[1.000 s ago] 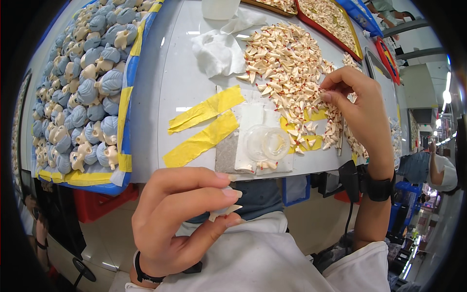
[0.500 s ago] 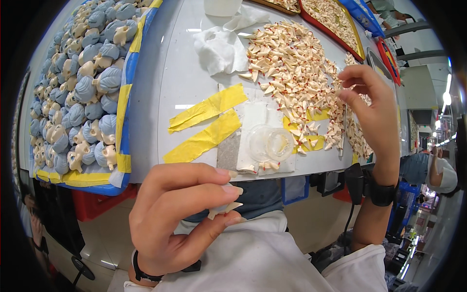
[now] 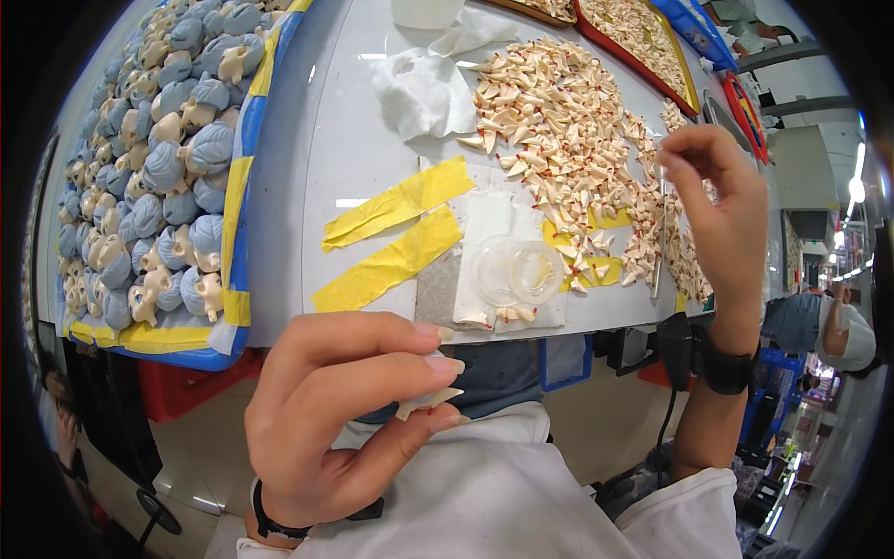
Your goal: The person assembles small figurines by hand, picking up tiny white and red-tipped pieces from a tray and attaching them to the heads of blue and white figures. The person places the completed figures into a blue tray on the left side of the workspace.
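Observation:
My left hand [image 3: 331,419] is closed in front of my body, its fingertips and thumb pinching a small doll head [image 3: 421,402]. The head is mostly hidden; a bit of grey-blue and a pointed cream tip show between the fingers. Over the right side of a large pile of small pointed cream pieces with red ends [image 3: 559,121], my right hand [image 3: 717,186] has its thumb and forefinger brought together. Those fingertips meet the upper end of a slim metal rod [image 3: 657,265]; whether they grip it or a small piece, I cannot tell.
A blue, yellow-taped tray [image 3: 239,224] of grey-blue-haired doll heads stands at left. Near the table's front edge are a clear round cup [image 3: 533,272] and yellow tape strips [image 3: 391,261]. White tissue [image 3: 419,98] lies behind; trays of pieces [image 3: 638,37] sit at the far right.
My right hand has shifted slightly right, and its thumb and forefinger have closed together. The left hand keeps its hold on the doll head, almost still.

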